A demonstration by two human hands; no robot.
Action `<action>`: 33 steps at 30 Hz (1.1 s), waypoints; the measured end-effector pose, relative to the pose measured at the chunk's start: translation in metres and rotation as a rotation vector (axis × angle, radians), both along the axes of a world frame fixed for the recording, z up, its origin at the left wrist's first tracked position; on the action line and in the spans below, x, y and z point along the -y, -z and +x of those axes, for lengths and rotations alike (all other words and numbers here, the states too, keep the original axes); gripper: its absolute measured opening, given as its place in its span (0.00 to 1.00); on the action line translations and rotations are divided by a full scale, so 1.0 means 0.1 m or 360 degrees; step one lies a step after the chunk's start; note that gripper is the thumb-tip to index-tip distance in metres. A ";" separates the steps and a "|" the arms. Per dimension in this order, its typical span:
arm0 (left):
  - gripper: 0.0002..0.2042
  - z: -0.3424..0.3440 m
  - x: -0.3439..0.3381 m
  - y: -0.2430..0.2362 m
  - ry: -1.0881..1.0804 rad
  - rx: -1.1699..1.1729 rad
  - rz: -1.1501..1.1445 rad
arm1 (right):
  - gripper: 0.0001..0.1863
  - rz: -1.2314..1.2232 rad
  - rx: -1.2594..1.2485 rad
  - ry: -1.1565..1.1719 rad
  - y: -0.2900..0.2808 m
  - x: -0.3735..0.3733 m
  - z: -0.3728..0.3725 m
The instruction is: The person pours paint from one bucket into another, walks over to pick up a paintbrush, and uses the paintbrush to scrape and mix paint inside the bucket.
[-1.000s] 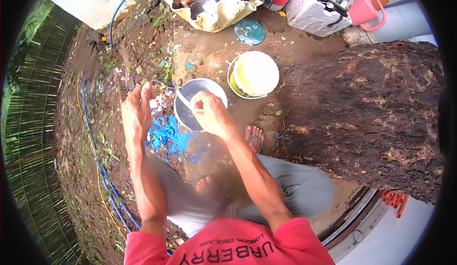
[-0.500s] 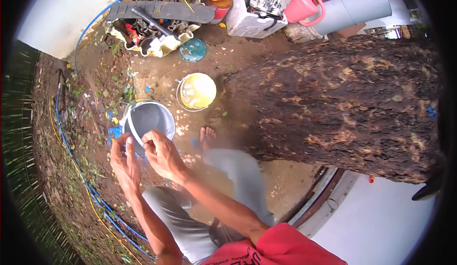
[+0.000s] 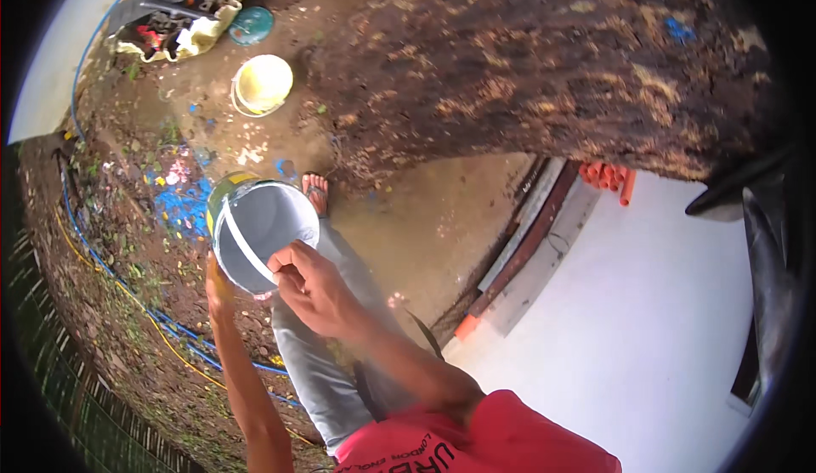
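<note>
A bucket point(image 3: 270, 222) with a grey inside, a white rim and a yellow-green outer wall tilts toward me, in front of my legs. My right hand point(image 3: 314, 288) has its fingers closed on the bucket's white strap-like handle point(image 3: 244, 239) near the front rim. Against the bucket's near left side is my left hand point(image 3: 219, 290), its fingers mostly hidden behind the wall; it appears to support the bucket. Farther off, a smaller pale yellow bucket point(image 3: 264, 84) stands on the muddy ground with its wire handle lowered.
A thick tree trunk point(image 3: 510, 73) crosses the upper right. Blue paint-like splashes point(image 3: 183, 205) mark the ground beside the bucket. A blue hose point(image 3: 119, 269) runs along the left. Orange pipes point(image 3: 608, 177) lie beyond long boards point(image 3: 527, 226) at right. A green lid point(image 3: 252, 26) lies far left.
My left hand has gone from beside the handle to the bucket's side. The bucket now tilts toward me, and my right hand keeps the handle. The view has swung right.
</note>
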State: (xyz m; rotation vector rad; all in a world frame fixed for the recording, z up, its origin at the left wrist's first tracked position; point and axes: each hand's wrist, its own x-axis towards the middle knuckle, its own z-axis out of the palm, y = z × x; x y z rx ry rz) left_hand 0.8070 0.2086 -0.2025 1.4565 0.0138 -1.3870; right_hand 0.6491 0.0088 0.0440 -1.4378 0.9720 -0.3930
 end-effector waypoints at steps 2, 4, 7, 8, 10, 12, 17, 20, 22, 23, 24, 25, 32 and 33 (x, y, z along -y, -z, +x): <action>0.23 -0.25 -0.14 0.17 0.0327 0.0179 -0.0043 | 0.09 0.0188 -0.0054 0.0060 -0.17 -0.07 -0.38; 0.26 -0.47 -0.16 0.24 0.0601 0.0456 -0.0013 | 0.08 0.0243 -0.0178 0.0164 -0.25 -0.14 -0.76; 0.29 -0.80 -0.01 0.26 0.0185 -0.0140 0.0281 | 0.06 0.0373 -0.0319 0.0306 -0.23 -0.24 -1.38; 0.29 -0.92 0.02 0.25 0.0196 -0.0179 0.0390 | 0.05 0.0481 -0.0434 0.0363 -0.19 -0.29 -1.59; 0.31 -1.16 0.10 0.25 0.0437 -0.0132 0.0366 | 0.05 0.0385 -0.0478 0.0405 -0.09 -0.40 -2.02; 0.31 -1.43 0.13 0.29 0.0678 -0.0090 0.0369 | 0.04 0.0554 -0.0488 0.0607 0.05 -0.52 -2.45; 0.26 -2.36 0.38 0.49 0.1106 0.0214 0.0554 | 0.04 0.0459 -0.0581 0.1001 0.27 -0.79 -3.76; 0.20 -3.19 0.71 0.17 0.1059 0.0500 0.0569 | 0.04 0.0682 -0.0466 0.1400 0.23 -0.92 -4.62; 0.16 -3.88 1.01 -0.31 0.1040 0.0761 0.0362 | 0.04 0.0672 -0.0376 0.1515 0.14 -0.99 -5.16; 0.16 -4.24 1.14 -0.63 0.1115 0.0886 0.0180 | 0.04 0.0471 -0.0501 0.1417 0.07 -1.01 -5.42; 0.17 -4.64 1.27 -0.96 0.1219 0.1037 -0.0069 | 0.05 0.0409 -0.0588 0.1409 -0.01 -1.03 -5.65; 0.19 -5.04 1.37 -1.32 0.1287 0.1112 -0.0068 | 0.05 0.0399 -0.0519 0.1545 -0.10 -1.03 -5.87; 0.15 -7.45 2.05 -2.97 0.2230 0.0614 -0.0290 | 0.05 0.0111 -0.0389 0.1927 -0.55 -0.74 -7.01; 0.15 -7.69 2.15 -3.05 0.2254 0.0438 -0.0327 | 0.05 -0.0035 -0.0464 0.1929 -0.59 -0.64 -7.14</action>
